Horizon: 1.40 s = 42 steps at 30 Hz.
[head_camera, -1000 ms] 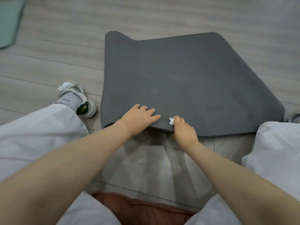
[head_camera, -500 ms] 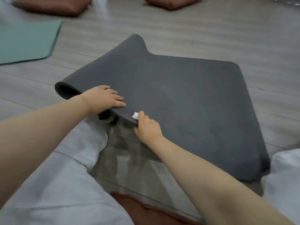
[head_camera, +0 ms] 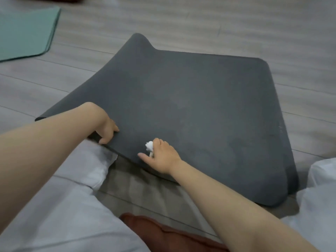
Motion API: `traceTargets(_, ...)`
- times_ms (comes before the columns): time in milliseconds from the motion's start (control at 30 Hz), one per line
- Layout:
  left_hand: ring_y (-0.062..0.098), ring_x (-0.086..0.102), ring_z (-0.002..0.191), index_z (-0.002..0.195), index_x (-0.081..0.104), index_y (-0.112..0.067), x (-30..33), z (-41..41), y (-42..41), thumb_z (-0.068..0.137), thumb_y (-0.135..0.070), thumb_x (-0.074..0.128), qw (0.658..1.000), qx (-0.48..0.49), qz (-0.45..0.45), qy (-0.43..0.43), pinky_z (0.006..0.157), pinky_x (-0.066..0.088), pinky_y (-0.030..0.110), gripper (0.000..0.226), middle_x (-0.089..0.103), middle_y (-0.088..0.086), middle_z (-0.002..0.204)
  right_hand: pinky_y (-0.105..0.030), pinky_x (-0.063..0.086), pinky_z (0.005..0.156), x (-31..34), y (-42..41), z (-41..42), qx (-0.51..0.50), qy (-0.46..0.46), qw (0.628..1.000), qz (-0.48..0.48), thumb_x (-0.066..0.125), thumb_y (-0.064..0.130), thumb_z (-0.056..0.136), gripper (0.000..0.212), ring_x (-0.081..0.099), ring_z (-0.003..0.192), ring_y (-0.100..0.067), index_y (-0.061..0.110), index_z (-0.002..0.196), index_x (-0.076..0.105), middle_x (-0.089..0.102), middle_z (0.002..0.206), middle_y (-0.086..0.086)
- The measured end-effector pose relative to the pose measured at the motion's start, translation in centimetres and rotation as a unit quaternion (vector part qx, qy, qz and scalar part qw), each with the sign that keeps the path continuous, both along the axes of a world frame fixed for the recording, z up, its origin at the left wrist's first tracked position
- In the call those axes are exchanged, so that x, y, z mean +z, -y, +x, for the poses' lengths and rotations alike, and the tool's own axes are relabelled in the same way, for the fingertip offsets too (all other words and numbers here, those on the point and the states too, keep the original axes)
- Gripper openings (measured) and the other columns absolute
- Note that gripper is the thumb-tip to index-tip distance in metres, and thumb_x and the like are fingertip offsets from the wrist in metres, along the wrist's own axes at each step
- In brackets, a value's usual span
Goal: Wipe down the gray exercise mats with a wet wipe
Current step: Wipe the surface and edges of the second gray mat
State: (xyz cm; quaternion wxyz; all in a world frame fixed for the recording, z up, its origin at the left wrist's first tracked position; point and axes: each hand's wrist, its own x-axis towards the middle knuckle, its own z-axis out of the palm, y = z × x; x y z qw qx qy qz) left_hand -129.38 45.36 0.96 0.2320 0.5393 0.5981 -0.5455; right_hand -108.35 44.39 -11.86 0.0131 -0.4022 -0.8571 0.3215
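On the wooden floor (head_camera: pixel 181 20), right in front of the person's knees, lies the gray mat (head_camera: pixel 190 106), and its near edge is lifted off the boards. The left hand (head_camera: pixel 107 130) grips that raised edge near the left corner, fingers curled over the rim and tucked under it, thumb side down. The right hand (head_camera: pixel 160 155) sits on top of the mat close to the same edge, with the wet wipe (head_camera: pixel 149 146) balled up white under its curled fingers; the forefinger points out straight along the surface, the others are bunched round the wad.

Now, to do this well: my read is that the left hand should keep the edge taut and steady so the mat does not buckle, while the right presses the wipe flat and runs it in long overlapping strokes from the near edge outward. A crumpled wipe covers little ground, so opening it out would likely help. The far left corner curls upward, and that bump may need flattening before a stroke crosses it.

Off to the far left rests a green mat (head_camera: pixel 25 31), well apart from the gray one. A reddish cushion (head_camera: pixel 163 231) lies on the floor nearest the person, between the pale trouser legs (head_camera: pixel 60 215).
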Motion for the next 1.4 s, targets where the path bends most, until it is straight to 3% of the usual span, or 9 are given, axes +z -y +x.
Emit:
traceTargets(100, 0.026, 0.027, 0.146, 0.154, 0.03, -0.02, -0.3, 2.5, -2.8, 0.092, -0.012, 0.051, 0.998, 0.012, 0.037, 0.051, 0.115, 0.028, 0.035, 0.066, 0.026, 0.006, 0.161, -0.036, 0.045, 0.079, -1.2, -1.6, 3.4, -0.114, -0.082, 0.978, -0.151, 0.025, 0.059, 0.089, 0.049, 0.052, 0.081, -0.023, 0.016, 0.082, 0.046, 0.054, 0.086, -0.006)
traceTargets(333, 0.028, 0.032, 0.142, 0.152, 0.03, -0.027, -7.1, 7.7, -6.8, 0.095, -0.033, 0.047, 0.963, -0.115, 0.198, 0.14, 0.114, 0.033, 0.043, 0.059, 0.03, 0.001, 0.159, -0.031, 0.049, 0.078, -2.6, -7.5, 10.7, -0.263, -0.028, 0.943, -0.203, 0.03, 0.035, 0.093, 0.047, 0.062, 0.076, -0.02, 0.015, 0.056, 0.051, 0.056, 0.06, 0.0)
traceTargets(500, 0.031, 0.015, 0.149, 0.156, 0.02, -0.023, -10.7, 9.6, -10.5, 0.098, -0.032, 0.048, 0.949, -0.046, 0.26, 0.175, 0.119, 0.024, 0.046, 0.065, 0.011, 0.005, 0.164, -0.012, 0.04, 0.051, -2.1, -13.8, 15.1, -0.363, -0.041, 0.919, -0.149, 0.061, 0.029, 0.087, 0.022, 0.056, 0.057, -0.007, 0.008, 0.079, 0.064, 0.065, 0.067, -0.002)
traceTargets(600, 0.031, 0.004, 0.152, 0.156, 0.019, -0.022, -13.0, 10.6, -12.2, 0.099, -0.029, 0.048, 0.936, 0.019, 0.281, 0.211, 0.119, 0.019, 0.049, 0.065, 0.002, 0.005, 0.166, -0.018, 0.038, 0.05, -2.4, -17.7, 14.5, -0.429, -0.066, 0.89, -0.137, 0.07, 0.026, 0.08, 0.015, 0.055, 0.064, -0.011, 0.015, 0.076, 0.06, 0.06, 0.069, 0.003)
traceTargets(700, 0.027, 0.005, 0.152, 0.155, 0.021, -0.023, -16.4, 11.0, -12.1, 0.1, -0.029, 0.044, 0.911, 0.044, 0.329, 0.245, 0.121, 0.014, 0.05, 0.06, 0.005, 0.002, 0.166, -0.024, 0.036, 0.062, -2.9, -20.8, 11.5, -0.419, -0.068, 0.902, -0.077, 0.068, 0.031, 0.082, 0.028, 0.053, 0.072, -0.016, 0.018, 0.065, 0.05, 0.058, 0.075, 0.0)
traceTargets(900, 0.017, 0.007, 0.152, 0.157, 0.019, -0.02, -20.4, 10.7, -9.8, 0.103, -0.025, 0.04, 0.83, 0.112, 0.449, 0.311, 0.122, 0.003, 0.041, 0.058, 0.011, -0.007, 0.165, -0.037, 0.046, 0.081, -5.7, -21.8, 1.9, -0.25, 0.0, 0.968, 0.007, 0.052, 0.021, 0.091, 0.022, 0.058, 0.102, -0.033, 0.006, 0.108, 0.053, 0.059, 0.113, -0.015)
traceTargets(1100, 0.02, 0.018, 0.151, 0.153, 0.031, -0.017, -22.1, 11.0, -9.2, 0.094, -0.03, 0.03, 0.802, 0.099, 0.506, 0.301, 0.122, 0.009, 0.044, 0.061, 0.025, -0.003, 0.162, -0.039, 0.044, 0.082, -7.0, -22.5, 5.3, -0.142, 0.04, 0.985, 0.094, 0.04, 0.017, 0.099, 0.02, 0.055, 0.105, -0.032, 0.007, 0.113, 0.049, 0.055, 0.116, -0.014)
traceTargets(1200, 0.021, 0.018, 0.151, 0.153, 0.032, -0.017, -22.3, 11.1, -9.1, 0.096, -0.028, 0.032, 0.8, 0.087, 0.513, 0.299, 0.122, 0.01, 0.045, 0.058, 0.026, -0.001, 0.162, -0.038, 0.042, 0.086, -7.3, -24.6, 14.0, -0.278, 0.046, 0.954, 0.107, 0.044, 0.017, 0.097, 0.018, 0.057, 0.106, -0.035, 0.007, 0.107, 0.055, 0.06, 0.115, -0.019)
traceTargets(1400, 0.019, 0.016, 0.151, 0.155, 0.03, -0.018, -21.7, 11.6, -9.2, 0.099, -0.019, 0.043, 0.802, 0.109, 0.508, 0.295, 0.123, 0.008, 0.043, 0.057, 0.023, -0.003, 0.163, -0.043, 0.044, 0.085, -5.4, -24.2, 32.5, -0.559, 0.088, 0.821, 0.075, 0.05, 0.018, 0.093, 0.025, 0.058, 0.103, -0.043, -0.001, 0.108, 0.054, 0.062, 0.111, -0.028)
